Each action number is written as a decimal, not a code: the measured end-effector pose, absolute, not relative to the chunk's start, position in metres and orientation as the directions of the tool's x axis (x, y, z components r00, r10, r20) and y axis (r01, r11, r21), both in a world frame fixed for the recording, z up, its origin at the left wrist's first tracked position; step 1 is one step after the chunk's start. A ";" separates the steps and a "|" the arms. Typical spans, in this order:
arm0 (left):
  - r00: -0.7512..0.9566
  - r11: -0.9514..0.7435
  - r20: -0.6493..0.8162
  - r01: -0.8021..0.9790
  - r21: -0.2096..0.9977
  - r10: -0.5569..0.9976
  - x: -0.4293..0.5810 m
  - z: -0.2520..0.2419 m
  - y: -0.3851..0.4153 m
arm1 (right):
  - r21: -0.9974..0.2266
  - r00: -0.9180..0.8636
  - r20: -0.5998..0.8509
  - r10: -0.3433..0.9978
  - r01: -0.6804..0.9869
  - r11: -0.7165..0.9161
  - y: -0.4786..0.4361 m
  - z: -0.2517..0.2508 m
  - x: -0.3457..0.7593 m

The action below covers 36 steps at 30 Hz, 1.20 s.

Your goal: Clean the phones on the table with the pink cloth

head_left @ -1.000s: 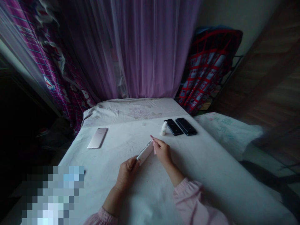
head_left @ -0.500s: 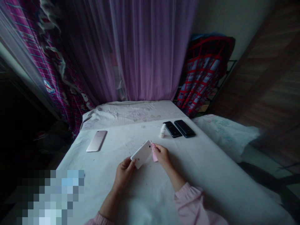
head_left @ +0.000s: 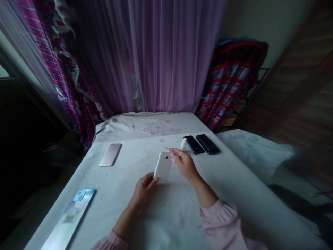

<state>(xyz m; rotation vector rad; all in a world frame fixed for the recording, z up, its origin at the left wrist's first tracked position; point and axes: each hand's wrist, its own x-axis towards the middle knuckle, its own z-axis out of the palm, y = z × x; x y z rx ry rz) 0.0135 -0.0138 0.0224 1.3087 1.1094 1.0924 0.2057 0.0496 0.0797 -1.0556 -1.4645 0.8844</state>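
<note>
A white smartphone [head_left: 163, 168], its back and camera lens facing me, is gripped near its lower left corner by my left hand [head_left: 144, 187]. My right hand [head_left: 184, 162] is closed on a pink cloth [head_left: 174, 159] at the phone's upper right edge; most of the cloth is hidden by my fingers. Just behind my right hand stands a small white bottle [head_left: 183, 143], its lower part covered by the hand.
Two black phones [head_left: 195, 145] [head_left: 208, 144] lie at the back right of the white-covered table [head_left: 130, 215]. A pale pinkish phone [head_left: 110, 155] rests at the left, and a shiny bluish phone [head_left: 69, 222] lies front left. Purple curtains [head_left: 166, 62] hang behind.
The white phone has turned more upright, and my right hand has moved up with the cloth to its top edge. The view has shifted slightly left, and the bluish phone now shows clearly.
</note>
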 end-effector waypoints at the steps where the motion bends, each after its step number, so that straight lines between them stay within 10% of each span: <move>1: 0.152 -0.058 0.045 0.078 0.995 0.987 0.016 0.025 -0.013 | -0.876 -0.067 0.426 0.902 0.220 0.430 0.048 0.089 0.205; 12: -0.078 -0.369 0.439 0.420 0.829 0.895 0.024 0.048 -0.007 | -0.506 -0.431 0.623 0.653 0.415 0.756 0.028 0.111 0.194; 36: -0.179 -0.291 0.423 0.493 0.820 0.888 -0.004 0.039 -0.032 | -0.845 -0.040 0.331 0.943 0.433 0.315 0.031 -0.014 0.199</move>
